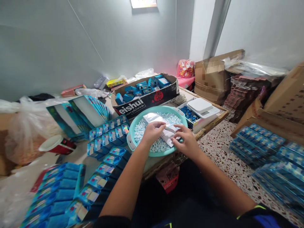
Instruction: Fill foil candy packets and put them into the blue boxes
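Note:
A turquoise basin (131,130) full of small pale blue and white pellets (140,129) stands at the table's front edge. Over the pellets lies a silvery-white packet or sheet (152,117), tilted down to the right. My left hand (154,133) pinches the packet near its middle, thumb and forefinger together. My right hand (184,139) is at the packet's right side, fingers apart and bent, the fingertips close to its edge; whether they touch it is hard to tell.
Behind the basin stands a black carton (147,103) of blue boxes. A white scale (200,106) is at the right, above blue caps (188,114). Rows of blue boxes (106,139) and a paper cup (58,144) stand left. Wrapped blue packs (258,142) lie far right.

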A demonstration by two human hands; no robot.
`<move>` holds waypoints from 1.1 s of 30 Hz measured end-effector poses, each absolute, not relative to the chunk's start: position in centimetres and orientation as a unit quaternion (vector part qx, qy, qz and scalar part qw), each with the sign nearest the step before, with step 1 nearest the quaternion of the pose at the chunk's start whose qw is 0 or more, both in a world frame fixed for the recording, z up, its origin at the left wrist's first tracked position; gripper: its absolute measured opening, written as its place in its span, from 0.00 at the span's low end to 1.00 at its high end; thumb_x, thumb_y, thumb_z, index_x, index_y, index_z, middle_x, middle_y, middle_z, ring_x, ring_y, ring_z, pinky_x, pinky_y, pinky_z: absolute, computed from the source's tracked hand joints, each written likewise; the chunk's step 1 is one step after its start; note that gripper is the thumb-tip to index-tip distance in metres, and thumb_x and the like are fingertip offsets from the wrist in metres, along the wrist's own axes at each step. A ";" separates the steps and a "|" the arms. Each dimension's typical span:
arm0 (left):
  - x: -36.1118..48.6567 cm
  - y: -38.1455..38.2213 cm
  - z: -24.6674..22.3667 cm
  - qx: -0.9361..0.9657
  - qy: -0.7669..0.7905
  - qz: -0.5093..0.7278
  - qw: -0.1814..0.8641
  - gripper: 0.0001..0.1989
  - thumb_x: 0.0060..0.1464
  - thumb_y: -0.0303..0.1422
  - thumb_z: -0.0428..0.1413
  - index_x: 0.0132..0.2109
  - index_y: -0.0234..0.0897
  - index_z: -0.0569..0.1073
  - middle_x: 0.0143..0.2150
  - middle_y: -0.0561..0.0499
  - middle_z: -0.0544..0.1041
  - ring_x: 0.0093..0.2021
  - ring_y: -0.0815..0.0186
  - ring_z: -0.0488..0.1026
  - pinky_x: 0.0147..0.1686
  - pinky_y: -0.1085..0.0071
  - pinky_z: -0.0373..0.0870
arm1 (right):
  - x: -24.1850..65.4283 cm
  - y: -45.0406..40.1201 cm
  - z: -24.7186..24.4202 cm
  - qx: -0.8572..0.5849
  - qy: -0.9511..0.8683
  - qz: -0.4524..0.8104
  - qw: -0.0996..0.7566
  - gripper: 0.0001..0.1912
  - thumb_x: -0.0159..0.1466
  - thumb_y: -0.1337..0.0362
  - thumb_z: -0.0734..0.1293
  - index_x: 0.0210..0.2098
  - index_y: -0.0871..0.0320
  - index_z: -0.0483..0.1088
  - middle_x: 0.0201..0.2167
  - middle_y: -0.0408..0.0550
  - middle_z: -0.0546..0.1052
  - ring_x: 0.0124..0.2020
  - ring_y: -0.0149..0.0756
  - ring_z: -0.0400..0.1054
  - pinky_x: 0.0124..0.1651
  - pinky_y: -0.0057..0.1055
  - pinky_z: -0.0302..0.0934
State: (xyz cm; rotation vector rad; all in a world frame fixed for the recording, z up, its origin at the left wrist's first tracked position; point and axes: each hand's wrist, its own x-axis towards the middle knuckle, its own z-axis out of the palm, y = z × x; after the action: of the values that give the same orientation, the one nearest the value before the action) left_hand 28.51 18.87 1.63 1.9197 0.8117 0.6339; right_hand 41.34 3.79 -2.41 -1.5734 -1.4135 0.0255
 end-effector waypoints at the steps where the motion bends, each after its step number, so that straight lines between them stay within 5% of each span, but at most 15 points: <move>1: 28.4 19.0 1.5 0.782 0.341 0.264 0.450 0.15 0.52 0.40 0.60 0.42 0.34 0.81 0.35 0.46 0.83 0.35 0.61 0.78 0.35 0.67 0.72 | 41.3 3.7 -2.4 -0.650 -0.572 0.014 0.500 0.07 0.64 0.63 0.69 0.29 0.56 0.75 0.57 0.55 0.74 0.48 0.45 0.74 0.58 0.46 0.61; 13: 28.9 18.9 1.1 0.863 0.362 0.191 0.295 0.13 0.51 0.36 0.64 0.44 0.38 0.82 0.38 0.48 0.82 0.39 0.58 0.79 0.42 0.63 0.73 | 41.3 3.8 -2.4 -0.651 -0.569 0.017 0.502 0.08 0.62 0.64 0.70 0.26 0.55 0.72 0.53 0.54 0.77 0.50 0.48 0.74 0.58 0.48 0.62; 18: 28.6 18.8 0.8 0.874 0.391 0.219 0.186 0.22 0.48 0.39 0.69 0.50 0.38 0.80 0.58 0.39 0.75 0.59 0.45 0.72 0.61 0.48 0.66 | 41.4 3.7 -2.5 -0.650 -0.574 0.018 0.498 0.09 0.62 0.63 0.69 0.26 0.55 0.71 0.51 0.54 0.78 0.52 0.48 0.73 0.57 0.47 0.62; 21: 28.4 18.4 1.0 0.880 0.383 0.256 0.119 0.25 0.49 0.39 0.68 0.54 0.37 0.77 0.65 0.36 0.69 0.66 0.43 0.64 0.66 0.46 0.61 | 41.4 3.7 -2.2 -0.648 -0.588 0.019 0.483 0.03 0.63 0.64 0.68 0.36 0.55 0.75 0.53 0.53 0.78 0.53 0.47 0.72 0.57 0.46 0.61; 25: 28.9 17.6 1.0 0.933 0.279 0.220 0.059 0.20 0.64 0.33 0.54 0.61 0.35 0.71 0.69 0.37 0.66 0.71 0.50 0.60 0.71 0.49 0.53 | 41.6 3.9 -1.8 -0.652 -0.619 0.027 0.436 0.15 0.65 0.65 0.66 0.51 0.53 0.75 0.53 0.48 0.79 0.52 0.46 0.72 0.58 0.46 0.58; 28: 29.3 17.3 0.5 0.952 0.270 0.087 0.112 0.25 0.68 0.36 0.45 0.67 0.30 0.64 0.73 0.33 0.59 0.74 0.47 0.53 0.71 0.45 0.51 | 41.6 4.0 -1.9 -0.644 -0.631 0.030 0.432 0.10 0.66 0.65 0.65 0.43 0.53 0.78 0.48 0.47 0.82 0.49 0.44 0.73 0.57 0.44 0.58; 33: 29.0 17.6 0.3 0.950 0.240 0.014 0.199 0.28 0.69 0.40 0.42 0.72 0.39 0.59 0.76 0.41 0.53 0.77 0.48 0.45 0.73 0.44 0.43 | 41.0 3.6 -2.4 -0.621 -0.573 0.015 0.534 0.09 0.67 0.62 0.66 0.31 0.53 0.76 0.32 0.45 0.82 0.36 0.39 0.73 0.53 0.42 0.62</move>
State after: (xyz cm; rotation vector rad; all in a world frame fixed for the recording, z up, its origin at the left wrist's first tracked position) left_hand 28.97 17.57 0.31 2.6566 0.6710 0.0393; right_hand 41.03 3.63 -2.36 -1.4811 -1.3654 0.0355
